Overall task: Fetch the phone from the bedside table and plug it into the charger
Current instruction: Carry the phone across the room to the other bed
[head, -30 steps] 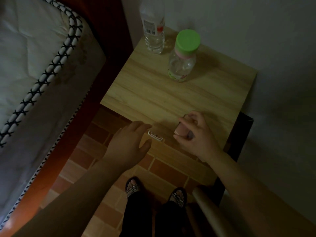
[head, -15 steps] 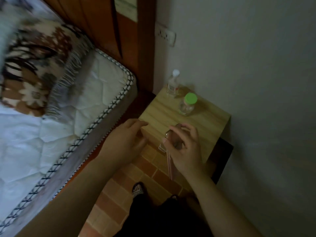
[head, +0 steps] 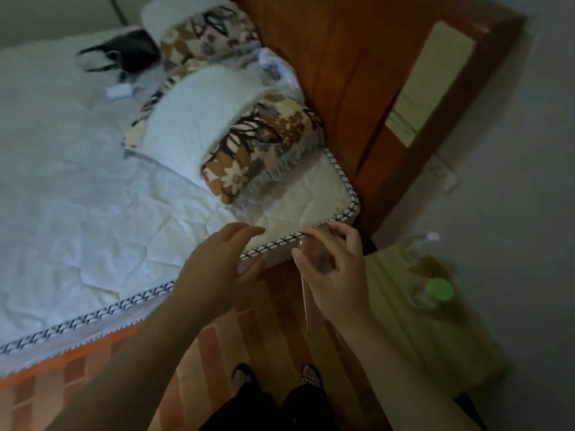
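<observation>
Two hands point(head: 217, 269) point(head: 336, 275) — two pillows point(head: 202, 132) point(head: 199, 35).

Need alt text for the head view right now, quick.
The right hand holds the phone edge-on above the tiled floor, with the left hand open beside it. A bed with patterned pillows lies ahead; the bedside table with a green-capped bottle sits right.

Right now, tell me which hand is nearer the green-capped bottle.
Right. The right hand, holding the phone, is just left of the green-capped bottle on the bedside table; the left hand is farther off, over the mattress edge.
</observation>
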Demonstrator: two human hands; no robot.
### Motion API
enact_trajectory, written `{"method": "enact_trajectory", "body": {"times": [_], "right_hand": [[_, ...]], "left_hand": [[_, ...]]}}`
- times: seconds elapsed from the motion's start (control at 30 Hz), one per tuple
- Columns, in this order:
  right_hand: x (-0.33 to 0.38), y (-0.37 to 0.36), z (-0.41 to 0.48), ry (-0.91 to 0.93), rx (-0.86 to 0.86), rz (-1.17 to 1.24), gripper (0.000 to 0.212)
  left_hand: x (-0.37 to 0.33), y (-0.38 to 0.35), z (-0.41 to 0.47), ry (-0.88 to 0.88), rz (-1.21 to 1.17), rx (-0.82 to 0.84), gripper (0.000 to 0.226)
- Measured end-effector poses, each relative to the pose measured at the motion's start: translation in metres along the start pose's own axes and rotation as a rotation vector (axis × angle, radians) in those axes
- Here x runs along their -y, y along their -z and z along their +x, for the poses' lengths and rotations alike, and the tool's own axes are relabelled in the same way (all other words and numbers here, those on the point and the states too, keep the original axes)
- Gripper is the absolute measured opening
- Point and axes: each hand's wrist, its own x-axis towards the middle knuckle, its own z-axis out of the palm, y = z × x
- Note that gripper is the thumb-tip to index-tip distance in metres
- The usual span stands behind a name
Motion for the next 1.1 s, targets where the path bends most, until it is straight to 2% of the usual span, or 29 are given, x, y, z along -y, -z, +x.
{"method": "enact_trajectory", "body": {"times": [0.17, 0.4, 0.67, 0.9, 1.1], "right_hand": [[0.028, -0.054, 0.014, 0.109, 0.222, 0.055, 0.035], [0.094, -0.156, -0.024, 0.232, 0.533, 0.165, 0.029], [0.196, -0.307, -0.137, 0.371, 0.781, 0.242, 0.029], [0.288, -0.433, -0.254, 0.494, 0.956, 0.283, 0.031], [0.336, -0.521, -0.311, 0.551, 1.101, 0.342, 0.034]], "left_hand": [[0.037, 0.03, -0.05, 0.247, 0.007, -0.134, 0.042], [0.093, 0.069, -0.165, 0.528, -0.02, -0.331, 0.042], [0.184, 0.126, -0.334, 0.742, -0.004, -0.53, 0.042], [0.252, 0.174, -0.483, 0.937, 0.031, -0.625, 0.041], [0.316, 0.208, -0.566, 1.053, 0.056, -0.656, 0.043]]}}
